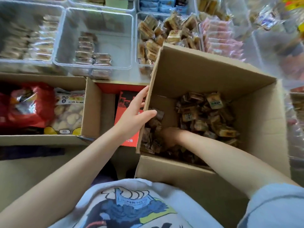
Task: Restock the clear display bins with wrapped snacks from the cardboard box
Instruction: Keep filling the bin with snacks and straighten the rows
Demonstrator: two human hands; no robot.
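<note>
While the left hand [134,115] grips the left wall of the big open brown cardboard box [256,122], thumb curled over the rim on the inside and the other fingers laid along the outside, the right hand [170,136] is down inside, buried in the heap of small brown wrapped snacks [205,116]. Can't tell if the right hand's fingers are clenched round anything, they're hidden in the wrappers and it's dark down there

The box sits around 3 o'clock from the middle of the view, tilted a bit, snacks piled on its floor mostly toward the far and right side

Up at 12 o'clock there's a clear plastic display bin [137,38] stuffed with the same sort of tan wrapped cakes, touching the box's far corner. At 11 o'clock another clear plastic bin [65,38] holds just a short row of dark wrapped bars [86,46]. At 1 o'clock, pink wrapped packs [220,37]

At 9 o'clock a second open cardboard carton [91,111] with a red plastic bag [28,104] in it, and a red printed box [126,116] sits between the two cartons, right under the left hand
</note>
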